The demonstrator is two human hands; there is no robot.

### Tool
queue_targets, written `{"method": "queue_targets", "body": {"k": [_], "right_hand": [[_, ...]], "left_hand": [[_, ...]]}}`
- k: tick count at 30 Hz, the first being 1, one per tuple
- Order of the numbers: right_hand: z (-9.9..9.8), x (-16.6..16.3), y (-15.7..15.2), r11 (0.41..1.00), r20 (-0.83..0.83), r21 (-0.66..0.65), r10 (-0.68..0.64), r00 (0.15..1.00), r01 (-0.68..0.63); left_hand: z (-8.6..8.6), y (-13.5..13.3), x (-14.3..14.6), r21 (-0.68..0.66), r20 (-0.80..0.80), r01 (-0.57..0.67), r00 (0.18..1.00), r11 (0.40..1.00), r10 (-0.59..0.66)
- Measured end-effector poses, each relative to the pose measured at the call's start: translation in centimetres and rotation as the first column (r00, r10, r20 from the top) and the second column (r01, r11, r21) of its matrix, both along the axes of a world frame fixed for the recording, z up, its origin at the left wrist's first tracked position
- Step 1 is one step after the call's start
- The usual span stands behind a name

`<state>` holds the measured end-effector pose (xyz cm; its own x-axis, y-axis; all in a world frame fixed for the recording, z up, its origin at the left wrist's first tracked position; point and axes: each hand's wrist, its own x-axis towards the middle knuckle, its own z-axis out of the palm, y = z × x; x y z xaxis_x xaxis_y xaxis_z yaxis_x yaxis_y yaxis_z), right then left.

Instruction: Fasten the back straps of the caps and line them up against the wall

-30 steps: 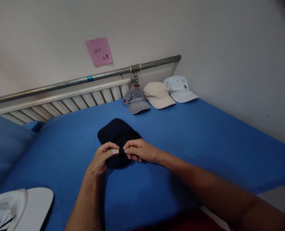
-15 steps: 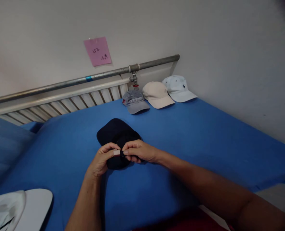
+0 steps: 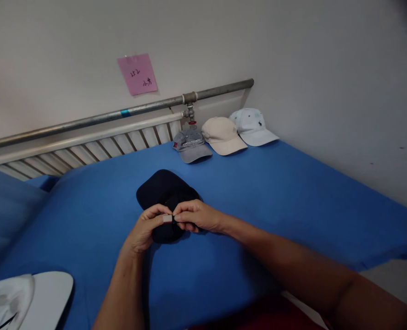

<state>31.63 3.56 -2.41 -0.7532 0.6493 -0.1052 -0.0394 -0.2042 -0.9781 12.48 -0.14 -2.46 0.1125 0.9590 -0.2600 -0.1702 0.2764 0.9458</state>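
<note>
Navy-black fabric is shown by the baseball cap [image 3: 160, 185], laid on the blue tabletop [image 3: 265, 197]. Work on its strap [image 3: 174, 219] is judged to be under way; whether it is fastened cannot be told. A pale tab [image 3: 167, 218] is pinched by the left hand [image 3: 144, 229], the strap beside it by the right hand [image 3: 201, 216]. The brim is pointed far-left, the long axis slanted toward near right. Beyond, a grey cap [image 3: 192, 149], a beige cap [image 3: 222, 135] and a white cap [image 3: 253, 128] are lined up.

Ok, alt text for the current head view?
Left hand and right hand pinch at a dark cap on a blue surface. Beyond it, a gray cap, a cream cap and a pale cap sit in a row; a white cap is cut off at lower left.
</note>
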Motion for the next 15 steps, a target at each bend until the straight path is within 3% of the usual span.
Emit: {"method": "queue_targets", "body": {"k": [6, 12, 15], "right_hand": [[0.7, 0.1, 0.0, 0.992, 0.02, 0.082, -0.099, 0.995, 0.098], [0.7, 0.0, -0.2, 0.993, -0.042, 0.065, -0.096, 0.994, 0.099], [1.2, 0.2, -0.4, 0.987, -0.034, 0.111, -0.111, 0.993, 0.114]], "left_hand": [[0.4, -0.1, 0.1, 0.025, 0.013, -0.059, 0.998, 0.998, 0.059], [0.3, -0.1, 0.4, 0.013, 0.009, 0.03, 0.999, 0.999, -0.03], [0.2, -0.1, 0.4, 0.024, 0.013, 0.01, 1.0, 1.0, -0.01]]}}
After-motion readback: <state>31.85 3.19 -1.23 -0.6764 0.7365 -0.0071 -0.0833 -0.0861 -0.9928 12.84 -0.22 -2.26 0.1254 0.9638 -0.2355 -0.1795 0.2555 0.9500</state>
